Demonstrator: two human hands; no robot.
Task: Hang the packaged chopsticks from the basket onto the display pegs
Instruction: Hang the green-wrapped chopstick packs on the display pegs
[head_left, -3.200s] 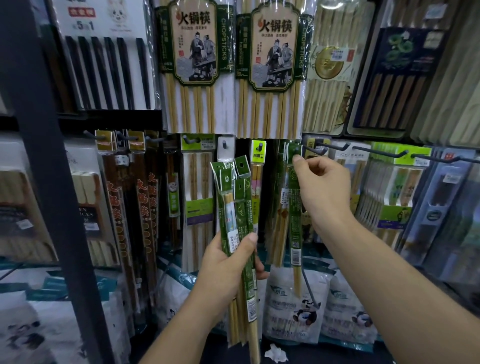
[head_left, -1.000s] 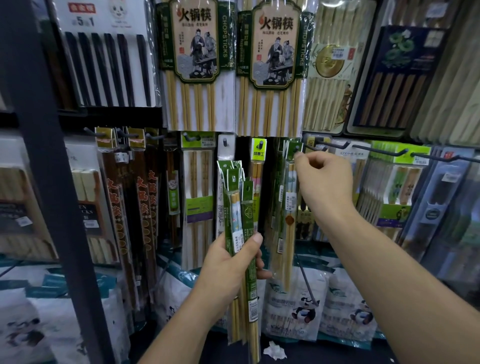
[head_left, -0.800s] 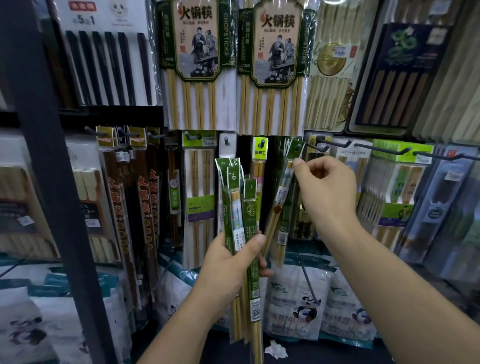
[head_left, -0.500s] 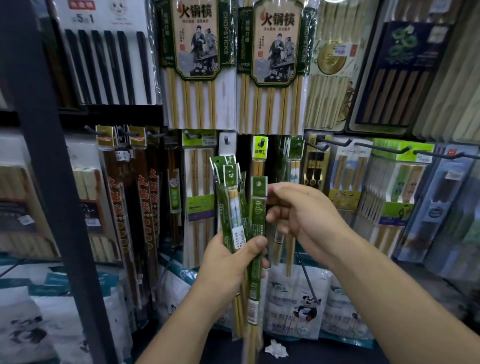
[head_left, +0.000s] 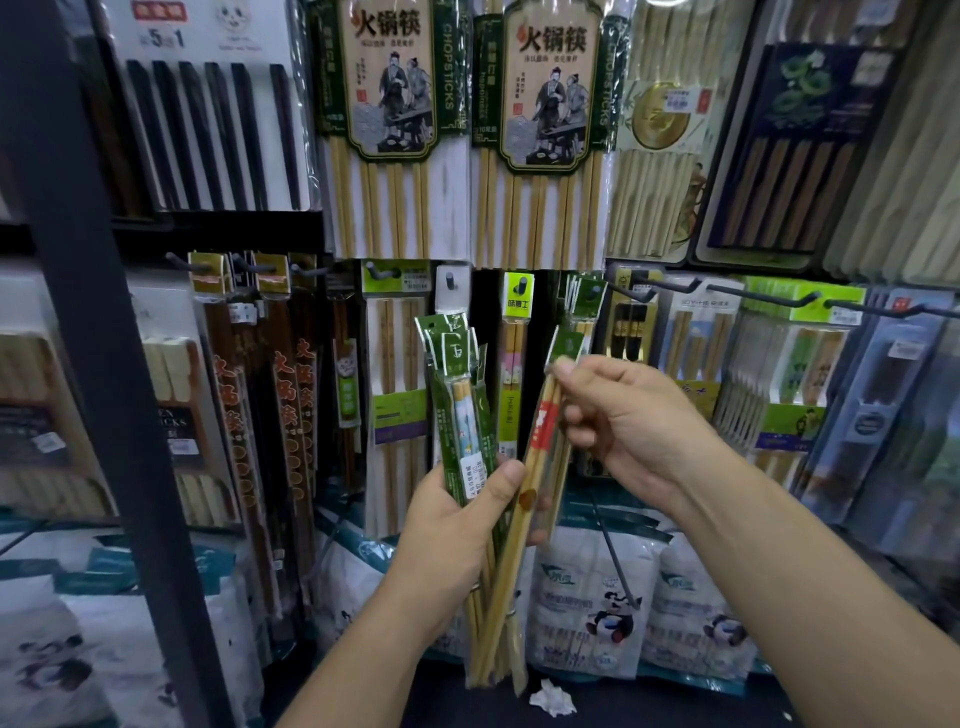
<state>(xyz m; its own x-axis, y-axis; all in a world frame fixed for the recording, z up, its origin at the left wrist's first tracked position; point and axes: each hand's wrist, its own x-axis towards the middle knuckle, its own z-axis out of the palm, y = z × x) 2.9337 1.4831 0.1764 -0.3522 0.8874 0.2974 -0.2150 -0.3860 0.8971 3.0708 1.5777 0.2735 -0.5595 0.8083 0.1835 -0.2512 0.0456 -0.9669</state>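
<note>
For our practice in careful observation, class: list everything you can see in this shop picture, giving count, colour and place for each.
chopstick bundle: several packs, green, centre
single pack: one, green top, red band, tilted, right of bundle
hot-pot chopstick packs: two, green and cream, top centre
black chopsticks: one pack, top left
pegs: several, dark, right
panda bags: several, white and teal, bottom
crumpled paper: one, white, bottom
left hand: grips chopstick bundle
right hand: pinches single pack
</note>
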